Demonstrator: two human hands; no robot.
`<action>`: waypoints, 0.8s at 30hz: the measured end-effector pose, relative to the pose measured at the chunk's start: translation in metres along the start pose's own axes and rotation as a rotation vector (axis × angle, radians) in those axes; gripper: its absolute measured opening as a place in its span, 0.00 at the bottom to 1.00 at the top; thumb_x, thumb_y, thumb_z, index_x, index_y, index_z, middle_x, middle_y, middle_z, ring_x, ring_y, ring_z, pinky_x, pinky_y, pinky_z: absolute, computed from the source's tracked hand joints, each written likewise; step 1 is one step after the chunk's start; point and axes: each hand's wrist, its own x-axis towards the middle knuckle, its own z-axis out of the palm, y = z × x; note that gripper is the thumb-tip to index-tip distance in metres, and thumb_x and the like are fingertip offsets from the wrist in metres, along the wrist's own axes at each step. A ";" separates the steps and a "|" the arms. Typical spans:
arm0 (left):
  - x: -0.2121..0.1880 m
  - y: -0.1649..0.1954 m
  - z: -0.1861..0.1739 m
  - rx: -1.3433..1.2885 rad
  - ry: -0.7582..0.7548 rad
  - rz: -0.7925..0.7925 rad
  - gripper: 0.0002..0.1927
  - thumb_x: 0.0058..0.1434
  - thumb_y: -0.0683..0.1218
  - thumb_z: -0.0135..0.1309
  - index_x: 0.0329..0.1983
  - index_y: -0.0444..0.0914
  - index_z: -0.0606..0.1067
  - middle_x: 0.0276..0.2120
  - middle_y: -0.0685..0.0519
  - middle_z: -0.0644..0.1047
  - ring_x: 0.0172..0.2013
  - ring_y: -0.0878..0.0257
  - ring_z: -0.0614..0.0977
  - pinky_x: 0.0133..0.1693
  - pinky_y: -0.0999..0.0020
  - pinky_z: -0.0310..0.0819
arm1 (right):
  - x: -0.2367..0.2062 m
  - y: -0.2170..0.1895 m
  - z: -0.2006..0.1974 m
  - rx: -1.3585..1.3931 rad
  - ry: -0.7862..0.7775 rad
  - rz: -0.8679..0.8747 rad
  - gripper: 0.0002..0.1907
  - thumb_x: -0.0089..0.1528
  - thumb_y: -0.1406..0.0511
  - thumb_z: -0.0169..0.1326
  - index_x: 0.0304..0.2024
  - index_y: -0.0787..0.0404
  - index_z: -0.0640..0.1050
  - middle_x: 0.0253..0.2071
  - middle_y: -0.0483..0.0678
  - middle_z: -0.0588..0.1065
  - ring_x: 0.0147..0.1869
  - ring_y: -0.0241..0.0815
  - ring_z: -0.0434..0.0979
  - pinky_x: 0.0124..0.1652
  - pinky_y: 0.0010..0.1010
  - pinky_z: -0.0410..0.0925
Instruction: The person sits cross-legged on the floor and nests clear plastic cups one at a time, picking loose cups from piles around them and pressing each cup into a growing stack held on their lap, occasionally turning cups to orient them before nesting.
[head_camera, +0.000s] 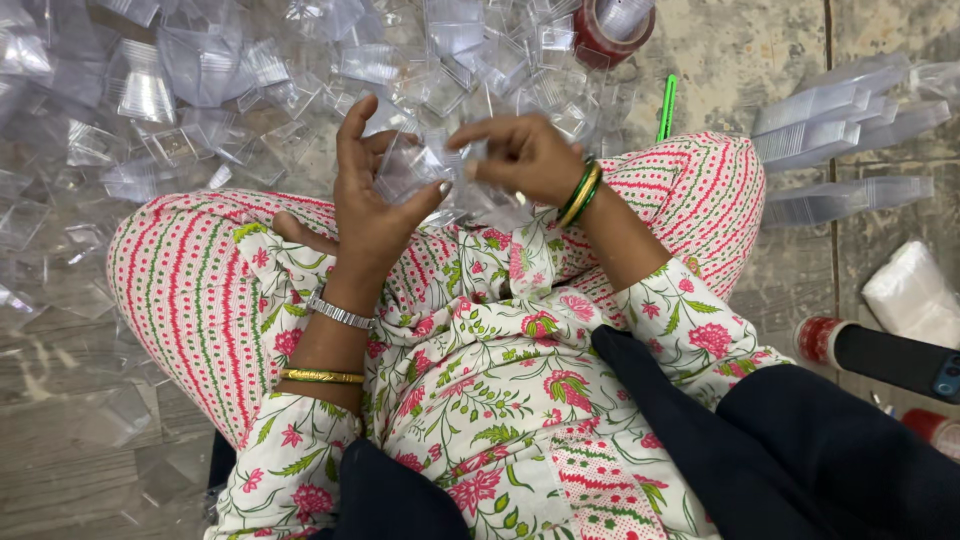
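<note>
Clear plastic piece (415, 165) pinched between both hands, above the lap, just over the knees. Left hand (368, 195): thumb and forefinger pressed on the near left edge, other fingers fanned upward, off the plastic. Right hand (520, 155): fingertips curled in on the right edge, knuckles up, thumb hidden under the piece. Two-handed opposing pinch, probably to keep thin flimsy sheet from buckling while worked; held high and close, likely for a better look at edges. Exact contact on the right side hard to read through glare.

Piece itself: transparent, thin, shiny, creased into small box-like facets, edges catching light; shape only partly legible, see-through against the hands. Open or folded, cannot tell.

Outward: metal bangle and gold bangle on left wrist, green and gold bangles (580, 192) on right wrist. Striped pink trousers (180, 270) crossed under the hands, floral tunic over. Beyond the knees, wide loose heap of clear plastic boxes (200, 80) on the floor, within arm's reach. Right of the right knee, nested stacks of clear trays (840, 120), lying tilted. Red tape roll (612, 30) at top, touching the heap edge. Green pen (667, 105) just beside the right knee. White bag (910, 295) and dark cylinder with red cap (870, 350) further right, well apart from the hands.
</note>
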 end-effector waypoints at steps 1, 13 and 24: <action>0.000 0.000 -0.001 -0.062 -0.011 -0.022 0.52 0.56 0.34 0.68 0.79 0.41 0.52 0.54 0.47 0.76 0.54 0.61 0.80 0.57 0.65 0.80 | -0.001 -0.002 0.005 -0.077 -0.089 0.015 0.19 0.61 0.66 0.63 0.56 0.58 0.81 0.20 0.41 0.73 0.22 0.26 0.66 0.25 0.21 0.61; -0.002 0.010 -0.009 -0.203 0.021 -0.205 0.32 0.65 0.32 0.60 0.71 0.37 0.65 0.55 0.50 0.76 0.48 0.67 0.78 0.49 0.71 0.77 | 0.032 0.060 -0.114 -0.245 0.962 0.104 0.13 0.68 0.65 0.61 0.28 0.65 0.79 0.22 0.45 0.73 0.23 0.32 0.72 0.26 0.31 0.65; -0.004 0.000 -0.012 -0.249 0.091 -0.171 0.12 0.73 0.38 0.57 0.57 0.34 0.73 0.49 0.55 0.76 0.47 0.70 0.76 0.50 0.73 0.75 | 0.021 0.043 -0.123 -0.536 0.989 0.551 0.07 0.66 0.68 0.63 0.34 0.65 0.80 0.28 0.46 0.77 0.29 0.34 0.77 0.30 0.30 0.71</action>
